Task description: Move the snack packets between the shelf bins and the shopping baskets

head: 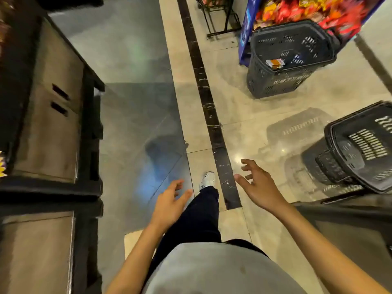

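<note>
I look down an aisle. My left hand point(169, 200) hangs over the floor with relaxed fingers and holds nothing. My right hand point(257, 183) is held out to the right, fingers spread, also empty. A black shopping basket point(282, 79) stands on the floor at the upper right with a small orange and white packet point(275, 63) on its near rim. A second black basket point(339, 145) sits at the right edge, just beyond my right hand. Red and yellow snack packets point(307, 9) fill a blue display bin behind the far basket.
A dark wooden shelf unit point(53, 102) with brown panels runs down the left side. A black wire rack point(220, 20) stands at the top. My leg and white shoe point(207, 180) are mid-floor. A dark stripe point(203, 92) runs along the floor tiles.
</note>
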A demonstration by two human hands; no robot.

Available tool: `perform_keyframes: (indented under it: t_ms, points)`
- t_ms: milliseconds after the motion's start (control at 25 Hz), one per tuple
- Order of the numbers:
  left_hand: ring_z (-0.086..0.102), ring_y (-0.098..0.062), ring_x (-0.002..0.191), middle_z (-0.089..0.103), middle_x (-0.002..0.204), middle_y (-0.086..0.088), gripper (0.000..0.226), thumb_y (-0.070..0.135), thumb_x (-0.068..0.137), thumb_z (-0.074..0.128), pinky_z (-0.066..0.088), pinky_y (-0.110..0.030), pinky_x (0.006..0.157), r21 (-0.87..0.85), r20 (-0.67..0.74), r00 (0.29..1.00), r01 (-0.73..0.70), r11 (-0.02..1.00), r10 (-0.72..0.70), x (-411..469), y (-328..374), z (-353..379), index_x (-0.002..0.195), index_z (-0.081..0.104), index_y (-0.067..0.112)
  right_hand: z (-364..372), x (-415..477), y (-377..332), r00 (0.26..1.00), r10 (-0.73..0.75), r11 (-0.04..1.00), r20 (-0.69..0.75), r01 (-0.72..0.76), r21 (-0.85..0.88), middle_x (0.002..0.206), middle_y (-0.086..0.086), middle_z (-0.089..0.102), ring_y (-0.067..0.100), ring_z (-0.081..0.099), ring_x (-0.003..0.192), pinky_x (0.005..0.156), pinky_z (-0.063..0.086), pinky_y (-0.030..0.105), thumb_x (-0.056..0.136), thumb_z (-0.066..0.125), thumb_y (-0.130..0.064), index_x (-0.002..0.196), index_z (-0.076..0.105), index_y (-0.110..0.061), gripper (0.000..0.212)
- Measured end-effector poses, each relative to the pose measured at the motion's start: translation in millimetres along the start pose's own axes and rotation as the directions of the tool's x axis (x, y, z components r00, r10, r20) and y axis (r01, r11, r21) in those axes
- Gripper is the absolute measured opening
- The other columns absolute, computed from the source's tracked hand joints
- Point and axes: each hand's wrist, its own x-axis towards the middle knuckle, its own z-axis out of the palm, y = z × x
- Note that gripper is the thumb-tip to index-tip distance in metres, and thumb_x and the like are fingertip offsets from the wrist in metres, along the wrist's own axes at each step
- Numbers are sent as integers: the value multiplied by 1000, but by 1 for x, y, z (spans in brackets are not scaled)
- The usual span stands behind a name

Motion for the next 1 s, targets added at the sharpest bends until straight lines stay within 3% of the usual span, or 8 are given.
perform_keyframes:
  t_ms: [160, 280, 440, 640, 1000]
  points:
    - [50, -19, 124, 51, 137, -2, 43, 31, 94, 54, 38, -30, 101, 115, 128, 988, -99, 988, 85, 110, 94, -7, 133, 46, 15, -51, 75, -11, 990, 126, 989, -60, -120, 91, 131, 1, 52, 20, 55, 110, 88, 41, 27, 93, 52, -38, 139, 36, -22, 51]
    - [54, -23, 119, 56, 132, -6, 44, 33, 93, 56, 43, -35, 101, 178, 210, 955, -249, 952, 211, 182, 171, -8, 132, 48, 14, -84, 113, -12, 976, 184, 976, -114, -167, 142, 129, 0, 53, 19, 56, 109, 86, 40, 26, 93, 53, -37, 138, 37, -23, 50]
    - [57, -24, 113, 59, 126, -6, 43, 32, 92, 57, 44, -36, 99, 226, 332, 906, -348, 910, 264, 270, 261, 11, 131, 49, 15, -125, 164, -4, 943, 293, 941, -160, -255, 222, 126, 1, 54, 21, 58, 106, 89, 44, 28, 92, 55, -36, 138, 38, -21, 51]
    - [58, -22, 109, 57, 128, -7, 45, 34, 91, 58, 45, -42, 99, 225, 396, 882, -365, 903, 257, 366, 333, 51, 132, 49, 18, -185, 255, 18, 914, 351, 914, -204, -287, 287, 125, 4, 56, 23, 60, 100, 82, 43, 27, 91, 56, -35, 137, 40, -17, 51]
    - [58, -22, 105, 60, 114, -5, 39, 27, 92, 58, 44, -34, 96, 236, 324, 935, -227, 945, 143, 486, 452, 91, 128, 51, 14, -367, 434, 26, 897, 322, 926, -301, -232, 299, 126, 9, 57, 27, 60, 102, 86, 43, 30, 93, 56, -32, 137, 40, -15, 50]
